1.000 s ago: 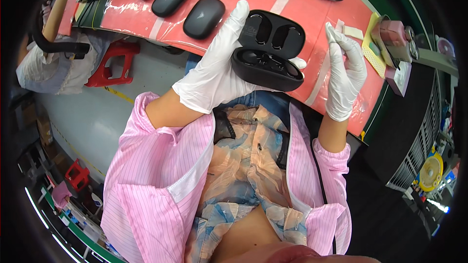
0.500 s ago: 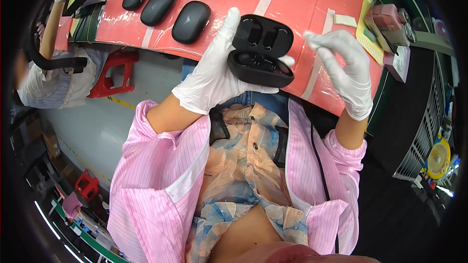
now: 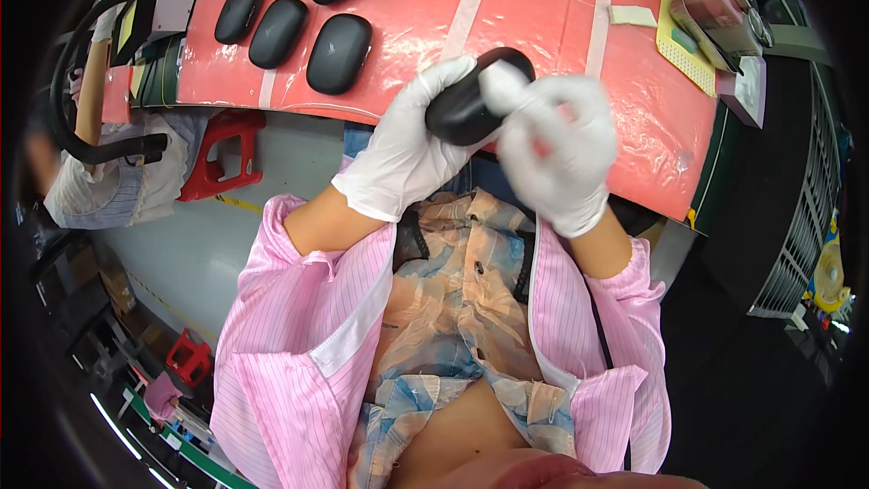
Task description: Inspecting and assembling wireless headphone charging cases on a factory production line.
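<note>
My left hand (image 3: 403, 149), in a white glove, is wrapped round a black earbud charging case (image 3: 463, 116), whose lid is now down. The case is held tilted above the table's near edge. My right hand (image 3: 570, 158), also gloved and smeared by motion, has its fingers closed on a small white wad (image 3: 503, 87). That wad is against the upper right of the case; its exact material is too blurred to tell. On the table to the left lie similar cases, among them a near one (image 3: 339, 54), a middle one (image 3: 278, 33) and an outer one (image 3: 239, 13).
A red mat (image 3: 652, 127) with pale tape strips covers the table. At the right stand a yellow perforated tray (image 3: 692, 59) and a holder with pink contents (image 3: 711, 2). A red stool (image 3: 222, 158), a black flexible arm (image 3: 109, 156) and another person's arm (image 3: 90, 95) are on the left.
The earbud case has gone from open to closed in my left hand. My right hand has moved left, bringing the white wad to the case.
</note>
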`<state>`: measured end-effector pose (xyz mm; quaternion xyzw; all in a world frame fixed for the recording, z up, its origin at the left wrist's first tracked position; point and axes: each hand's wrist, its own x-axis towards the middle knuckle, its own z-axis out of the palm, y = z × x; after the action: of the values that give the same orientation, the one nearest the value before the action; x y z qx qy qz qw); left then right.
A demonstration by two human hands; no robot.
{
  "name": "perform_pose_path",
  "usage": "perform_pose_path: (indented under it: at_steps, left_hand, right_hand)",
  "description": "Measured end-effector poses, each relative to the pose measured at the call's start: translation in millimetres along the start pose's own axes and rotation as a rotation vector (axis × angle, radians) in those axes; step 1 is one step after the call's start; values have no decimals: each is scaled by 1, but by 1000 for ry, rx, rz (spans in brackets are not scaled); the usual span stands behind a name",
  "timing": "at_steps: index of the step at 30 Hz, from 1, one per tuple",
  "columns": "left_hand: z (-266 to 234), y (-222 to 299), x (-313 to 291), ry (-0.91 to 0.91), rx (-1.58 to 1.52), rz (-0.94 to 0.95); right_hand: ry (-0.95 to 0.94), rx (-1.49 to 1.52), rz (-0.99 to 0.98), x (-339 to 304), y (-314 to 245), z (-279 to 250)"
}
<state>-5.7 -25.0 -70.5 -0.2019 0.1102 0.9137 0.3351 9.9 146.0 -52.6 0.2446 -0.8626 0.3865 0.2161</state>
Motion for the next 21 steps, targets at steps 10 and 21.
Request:
perform_pose_path:
  at_steps: [10, 21]
  left_hand:
    - [5, 0, 0, -91, 212, -20]
    - [6, -6, 5, 66, 1816, 1058]
  right_hand:
    - [51, 570, 497, -2, 30, 4]
    - [-79, -48, 80, 1, -11, 4]
